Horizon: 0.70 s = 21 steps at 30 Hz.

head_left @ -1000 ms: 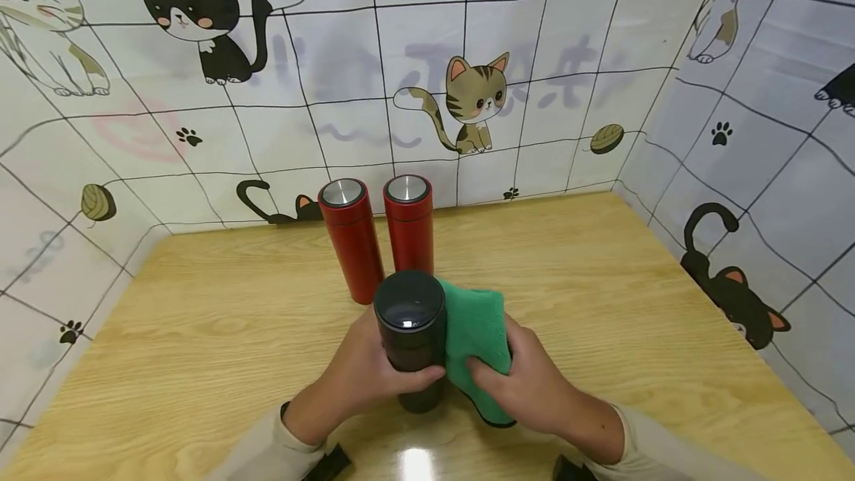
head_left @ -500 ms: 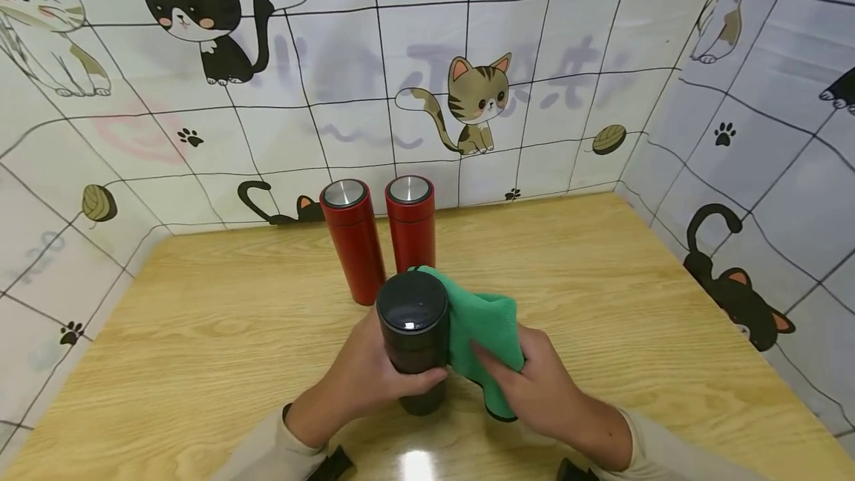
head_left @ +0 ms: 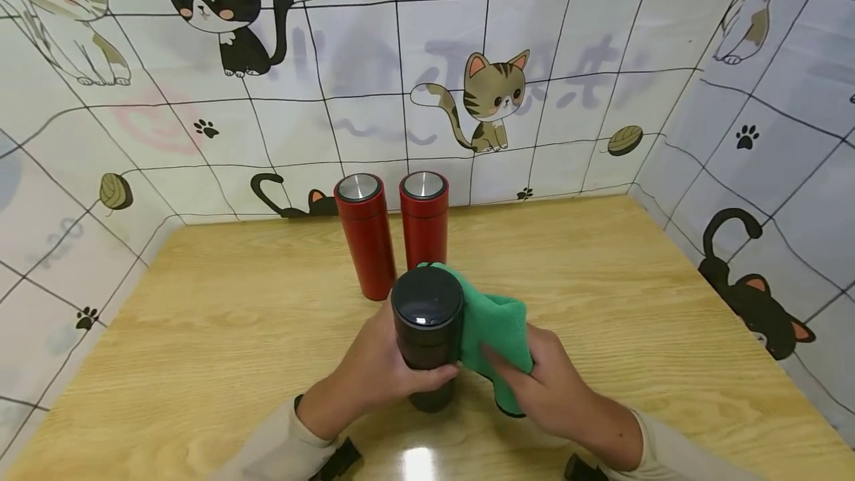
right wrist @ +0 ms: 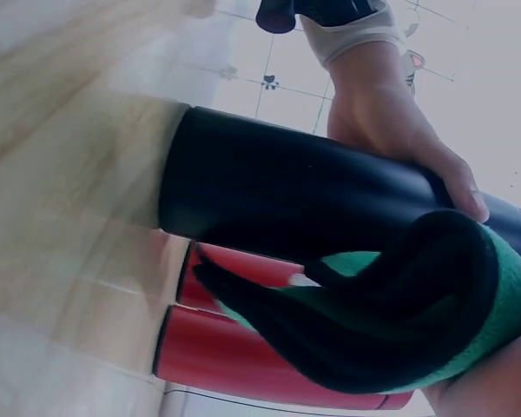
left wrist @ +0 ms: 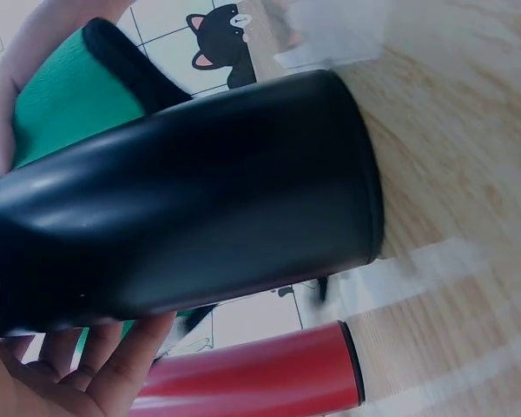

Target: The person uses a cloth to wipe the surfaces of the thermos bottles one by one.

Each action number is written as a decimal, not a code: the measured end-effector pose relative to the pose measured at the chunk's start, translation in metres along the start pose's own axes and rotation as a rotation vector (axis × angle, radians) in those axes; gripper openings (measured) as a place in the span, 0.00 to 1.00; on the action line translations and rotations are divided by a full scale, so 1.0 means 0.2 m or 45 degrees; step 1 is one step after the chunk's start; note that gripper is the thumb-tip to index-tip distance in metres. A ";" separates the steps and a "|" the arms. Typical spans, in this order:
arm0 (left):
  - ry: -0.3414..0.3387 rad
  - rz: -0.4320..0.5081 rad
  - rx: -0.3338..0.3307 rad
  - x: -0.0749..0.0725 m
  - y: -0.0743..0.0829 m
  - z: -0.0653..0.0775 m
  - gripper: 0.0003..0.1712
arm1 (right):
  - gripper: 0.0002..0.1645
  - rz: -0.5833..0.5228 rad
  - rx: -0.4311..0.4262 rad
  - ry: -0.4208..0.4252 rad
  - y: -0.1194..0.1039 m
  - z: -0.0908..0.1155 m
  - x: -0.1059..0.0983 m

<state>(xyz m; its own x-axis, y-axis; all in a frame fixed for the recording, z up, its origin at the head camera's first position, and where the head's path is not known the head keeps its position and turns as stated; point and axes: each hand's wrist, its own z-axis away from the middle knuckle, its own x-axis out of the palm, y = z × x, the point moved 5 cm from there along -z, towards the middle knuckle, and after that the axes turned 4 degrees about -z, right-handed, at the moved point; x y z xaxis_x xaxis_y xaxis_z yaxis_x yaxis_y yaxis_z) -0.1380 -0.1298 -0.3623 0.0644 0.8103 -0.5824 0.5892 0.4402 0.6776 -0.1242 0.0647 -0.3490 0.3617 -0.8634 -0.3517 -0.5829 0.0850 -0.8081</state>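
Note:
A black vacuum flask (head_left: 429,351) with a glossy lid stands upright before me. My left hand (head_left: 377,362) grips its body from the left, the thumb across the front. Pinched in my right hand (head_left: 557,384) is a green cloth (head_left: 497,336) with a dark edge, folded and lying along the flask's right side up to behind the lid. The cloth (right wrist: 495,321) shows its curled dark hem in the right wrist view. In the left wrist view the lower part of the flask (left wrist: 200,191) is bare, its base close over the table.
Two red flasks with silver lid tops, a left one (head_left: 367,251) and a right one (head_left: 425,232), stand just behind the black one. The wooden table (head_left: 254,303) ends at a wall covering (head_left: 374,43) printed with cats, which also runs along both sides.
The cloth has slid round toward the back of the black flask, its top edge now behind the lid. The right hand has turned slightly with it; the left hand keeps its grip.

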 end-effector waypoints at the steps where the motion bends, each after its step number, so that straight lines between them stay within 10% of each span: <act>1: 0.002 -0.006 0.001 0.00 0.00 0.00 0.55 | 0.29 0.003 -0.030 0.018 -0.01 0.00 -0.01; 12: 0.003 -0.012 0.024 0.01 0.02 0.00 0.53 | 0.21 0.083 0.122 -0.082 0.02 0.01 0.00; 21: 0.009 -0.071 0.022 0.00 0.02 0.00 0.55 | 0.29 0.154 -0.142 0.051 -0.08 0.01 -0.04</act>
<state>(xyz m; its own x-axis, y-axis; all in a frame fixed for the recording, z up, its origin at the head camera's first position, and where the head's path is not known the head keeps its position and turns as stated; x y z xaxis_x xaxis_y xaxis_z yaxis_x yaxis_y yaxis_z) -0.1361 -0.1287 -0.3602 0.0255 0.7876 -0.6156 0.6056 0.4778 0.6364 -0.1157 0.0713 -0.3348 0.2560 -0.8695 -0.4223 -0.6983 0.1358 -0.7028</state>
